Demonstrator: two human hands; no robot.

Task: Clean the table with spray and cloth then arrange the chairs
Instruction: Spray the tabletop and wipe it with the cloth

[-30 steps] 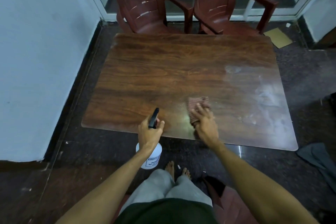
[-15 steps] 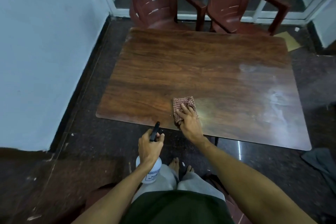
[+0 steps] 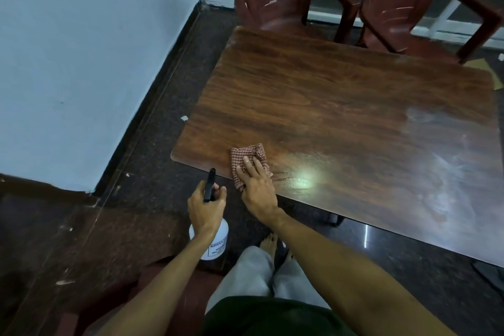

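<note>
The right grip [image 3: 257, 188] lay flat, fingers straight and slightly spread, pressing the checked cloth [image 3: 245, 154] onto the bench [image 3: 327, 95] close to its near left corner. The left grip [image 3: 206, 209] was curled round the spray bottle [image 3: 216, 243], held just off the bench edge beside the cloth.

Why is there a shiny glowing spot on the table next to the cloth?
Head view: that spot is glare, light bouncing off the glossy table just right of the cloth under the right hand; the pale smears farther right catch light too; the wide lens bends the table's edges.
</note>
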